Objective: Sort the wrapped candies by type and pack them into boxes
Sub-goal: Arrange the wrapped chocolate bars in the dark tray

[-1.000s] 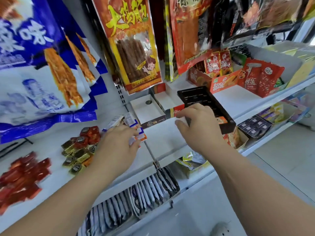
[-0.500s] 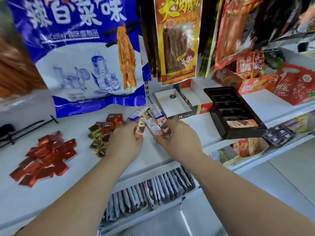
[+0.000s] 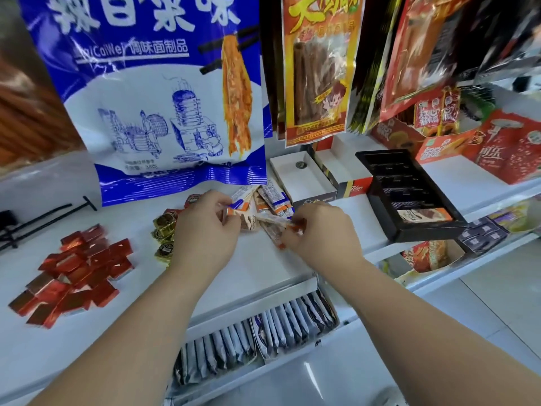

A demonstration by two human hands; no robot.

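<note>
The work surface is a white shelf (image 3: pixel 263 268) in a shop aisle. A large blue-and-white snack bag (image 3: pixel 164 112) and a red-and-yellow snack packet (image 3: pixel 317 68) hang over its far side. From my remote station I log three candy groups on this shelf. A heap of red wrapped candies (image 3: pixel 76 271) lies at the left. A smaller cluster of gold wrapped candies (image 3: pixel 162 230) lies just right of it, partly hidden behind the left hand (image 3: pixel 205 235). A fan of long wrapped bars (image 3: pixel 273 197) with orange and blue ends lies at the centre, just below the bag. The left hand has thumb and curled fingers pinched on an orange-ended bar at the near edge of the fan. The right hand (image 3: pixel 322 235) has its fingers curled round one or more crinkled bars from the same fan. I cannot tell whether both hands grip the same bar. The hands are near each other, with the bars bridging the gap. A white open box (image 3: pixel 304 183) stands just beyond the right hand. To its right sits a black tray (image 3: pixel 424 235) with dividers, and one brown wrapped bar (image 3: pixel 424 215) lies in its nearest compartment. Rows of upright sachets (image 3: pixel 257 335) fill the shelf below.
</note>
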